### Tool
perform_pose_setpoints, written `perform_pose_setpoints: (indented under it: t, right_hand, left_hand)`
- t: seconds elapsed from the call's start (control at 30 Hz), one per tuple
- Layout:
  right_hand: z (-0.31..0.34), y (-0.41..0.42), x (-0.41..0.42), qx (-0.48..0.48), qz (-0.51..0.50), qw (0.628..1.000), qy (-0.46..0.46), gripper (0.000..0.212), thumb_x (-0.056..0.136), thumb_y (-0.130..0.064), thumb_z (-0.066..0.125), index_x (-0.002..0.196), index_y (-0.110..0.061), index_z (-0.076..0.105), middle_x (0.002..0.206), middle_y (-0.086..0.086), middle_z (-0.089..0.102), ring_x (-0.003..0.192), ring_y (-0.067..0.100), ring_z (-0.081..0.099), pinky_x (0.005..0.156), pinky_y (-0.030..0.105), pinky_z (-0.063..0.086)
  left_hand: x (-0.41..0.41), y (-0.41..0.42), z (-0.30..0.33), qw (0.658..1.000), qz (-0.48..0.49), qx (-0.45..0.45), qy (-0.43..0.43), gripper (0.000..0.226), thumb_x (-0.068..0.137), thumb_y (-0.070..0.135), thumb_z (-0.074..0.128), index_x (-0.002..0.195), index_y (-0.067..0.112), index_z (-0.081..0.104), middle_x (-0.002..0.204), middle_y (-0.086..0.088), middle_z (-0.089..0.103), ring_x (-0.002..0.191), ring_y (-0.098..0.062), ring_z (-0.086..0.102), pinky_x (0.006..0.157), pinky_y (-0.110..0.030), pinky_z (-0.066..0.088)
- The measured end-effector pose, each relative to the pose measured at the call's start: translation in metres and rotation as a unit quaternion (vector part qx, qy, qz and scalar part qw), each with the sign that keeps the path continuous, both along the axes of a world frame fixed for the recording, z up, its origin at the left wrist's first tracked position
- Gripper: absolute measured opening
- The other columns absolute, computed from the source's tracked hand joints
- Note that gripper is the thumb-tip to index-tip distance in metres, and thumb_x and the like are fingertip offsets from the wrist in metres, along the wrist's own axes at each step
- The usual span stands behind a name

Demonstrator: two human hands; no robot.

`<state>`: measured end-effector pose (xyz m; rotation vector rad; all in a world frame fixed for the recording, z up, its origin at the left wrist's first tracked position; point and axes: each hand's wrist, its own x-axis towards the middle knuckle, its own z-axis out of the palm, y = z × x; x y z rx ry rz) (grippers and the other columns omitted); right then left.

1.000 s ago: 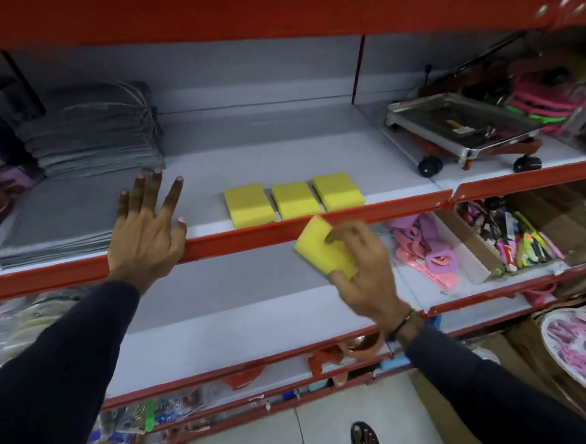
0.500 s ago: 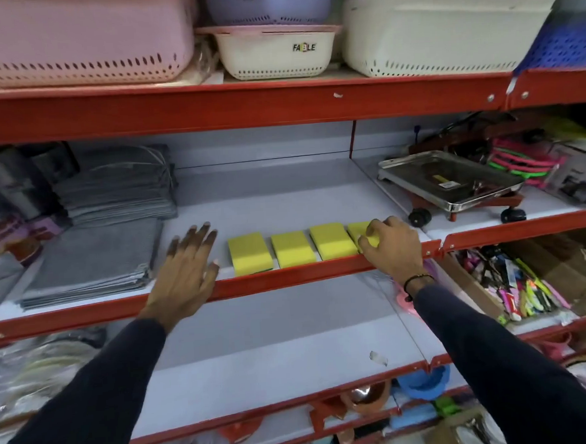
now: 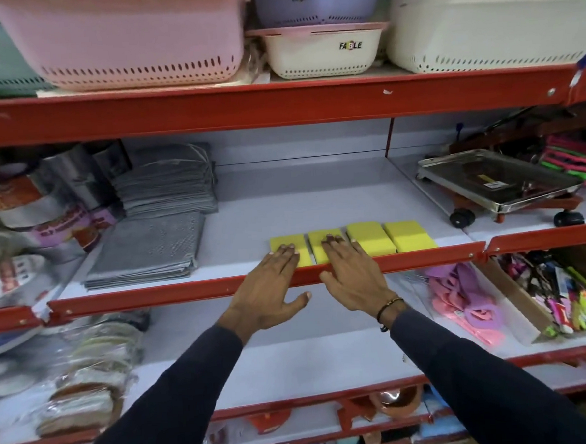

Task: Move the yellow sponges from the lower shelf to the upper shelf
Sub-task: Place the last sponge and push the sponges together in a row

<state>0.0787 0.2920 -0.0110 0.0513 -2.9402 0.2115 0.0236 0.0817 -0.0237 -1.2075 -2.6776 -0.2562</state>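
So all four yellow sponges point(image 3: 353, 241) sit in a row at the front edge of the upper shelf point(image 3: 317, 199), touching side by side; left hand point(image 3: 267, 292) lies flat, fingers point(image 3: 284, 253) held together, tips covering the near part of the leftmost sponge; right hand point(image 3: 353, 276) flat too, fingers slightly spread over the second one; lower shelf point(image 3: 292, 352) bare in the middle; stuff at 9 o'clock is blurry, can't make it out; metal tray point(image 3: 498, 181) sits at 2 o'clock.

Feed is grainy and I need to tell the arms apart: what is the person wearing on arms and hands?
Both arms wear dark long sleeves. The right hand has a dark beaded bracelet at the wrist; the left hand is bare, no gloves or rings visible.
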Motion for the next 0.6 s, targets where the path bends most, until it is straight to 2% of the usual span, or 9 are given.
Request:
perform_pose_setpoints:
  t: [0.17,0.33,0.47,0.6]
  right_hand:
    - [0.000,-0.015,0.004,-0.029,-0.018,0.999,0.004,0.090,0.082,-0.051,0.011,0.156,-0.004,0.033,0.166,0.015,0.034,0.156,0.027,0.027,0.128,0.044,0.018]
    - [-0.009,-0.031,0.008,-0.058,-0.027,0.998,0.012,0.091,0.082,-0.052,0.012,0.155,-0.002,0.034,0.166,0.017,0.033,0.156,0.028,0.027,0.128,0.043,0.015]
    - [-0.002,-0.029,0.009,-0.072,-0.024,0.997,0.012,0.093,0.080,-0.051,0.010,0.156,-0.004,0.032,0.165,0.016,0.035,0.156,0.026,0.026,0.128,0.042,0.015]
    - [0.010,0.000,0.009,-0.081,-0.074,0.993,0.045,0.090,0.081,-0.052,0.023,0.161,-0.013,0.019,0.164,0.019,0.036,0.156,0.031,0.025,0.129,0.047,0.012]
  left_hand:
    - [0.004,0.002,-0.001,1.000,0.006,0.011,-0.001,0.095,0.089,0.064,0.040,0.156,-0.003,0.041,0.164,-0.023,0.040,0.154,-0.035,0.035,0.128,-0.041,0.016]
    - [0.006,0.004,0.001,1.000,0.002,0.025,0.001,0.084,0.084,0.055,0.049,0.142,-0.005,0.057,0.148,-0.024,0.059,0.139,-0.038,0.056,0.119,-0.048,0.036]
    - [0.006,0.009,0.002,0.999,0.010,0.033,0.002,0.083,0.083,0.054,0.048,0.142,-0.003,0.058,0.145,-0.023,0.063,0.136,-0.038,0.059,0.118,-0.046,0.039]
    - [0.004,0.008,0.001,0.999,0.017,0.049,0.013,0.078,0.083,0.047,0.054,0.144,-0.001,0.057,0.148,-0.020,0.061,0.139,-0.036,0.057,0.118,-0.045,0.040]
